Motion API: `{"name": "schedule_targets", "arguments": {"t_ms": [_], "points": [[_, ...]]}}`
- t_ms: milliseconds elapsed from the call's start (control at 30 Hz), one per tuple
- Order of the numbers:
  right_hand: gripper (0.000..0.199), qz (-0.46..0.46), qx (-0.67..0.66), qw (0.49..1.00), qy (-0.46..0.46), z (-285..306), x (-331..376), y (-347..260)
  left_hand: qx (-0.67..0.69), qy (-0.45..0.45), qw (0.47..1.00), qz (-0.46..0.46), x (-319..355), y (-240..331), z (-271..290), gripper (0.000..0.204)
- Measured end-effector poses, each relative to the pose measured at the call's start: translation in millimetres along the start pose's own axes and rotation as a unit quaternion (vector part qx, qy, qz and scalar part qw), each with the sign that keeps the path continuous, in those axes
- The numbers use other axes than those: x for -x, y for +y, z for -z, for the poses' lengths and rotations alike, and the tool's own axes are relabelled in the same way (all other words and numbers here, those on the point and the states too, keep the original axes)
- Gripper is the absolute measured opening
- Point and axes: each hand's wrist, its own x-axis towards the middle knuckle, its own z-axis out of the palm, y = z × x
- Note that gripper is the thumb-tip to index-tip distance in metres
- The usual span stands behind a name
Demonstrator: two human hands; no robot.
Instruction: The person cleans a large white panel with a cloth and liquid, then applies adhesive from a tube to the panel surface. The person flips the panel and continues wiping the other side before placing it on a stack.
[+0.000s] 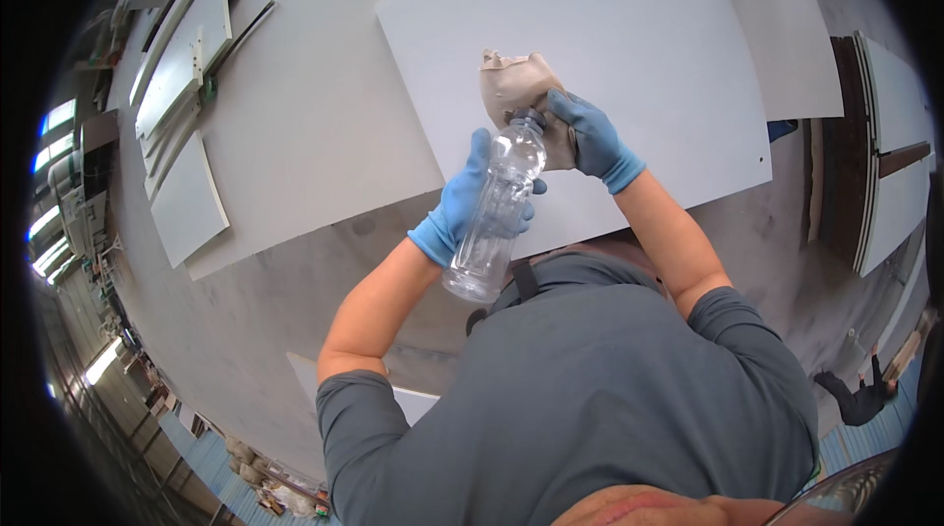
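Note:
My left hand (462, 194), in a blue work glove, wraps round a clear plastic bottle (492, 216) with a dark cap (528, 118). The bottle is tilted, its capped end pointing away from me and its base near my body. My right hand (590, 133), gloved the same way, is closed on a beige cloth (516, 84) beside the cap. Part of the cloth hangs behind the bottle's neck, and whether it touches the cap I cannot tell. Both hands are over a large white panel (629, 25) with small dark holes near its corners.
Several white boards and strips (192, 74) lie at the left on a larger pale sheet (315, 133). A stack of white panels (890, 202) stands at the right. Another person (860, 396) in dark clothes is far off at the lower right.

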Motion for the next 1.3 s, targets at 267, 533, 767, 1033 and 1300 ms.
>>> {"name": "schedule_targets", "arguments": {"t_ms": [267, 533, 767, 1033, 1300], "points": [[0.047, -0.013, -0.01, 1.0, 0.023, -14, -13, 33, 0.033, -0.041, 0.999, 0.004, 15, 7, 54, 0.105], [0.05, -0.011, 0.016, 1.0, 0.015, -26, -37, 33, -0.009, 0.019, 0.999, -0.033, 16, 16, 71, 0.104], [0.036, 0.133, 0.355, 0.921, 0.084, -52, -69, 30, -0.149, 0.094, 0.937, -0.303, 12, 35, 135, 0.079], [0.047, 0.359, 0.818, 0.439, -0.096, -57, -89, 116, -0.219, 0.362, 0.696, -0.581, 16, 85, 258, 0.053], [0.056, 0.404, 0.842, 0.355, 0.033, -86, -329, 68, -0.183, 0.472, 0.555, -0.661, 15, 73, 290, 0.084]]}}
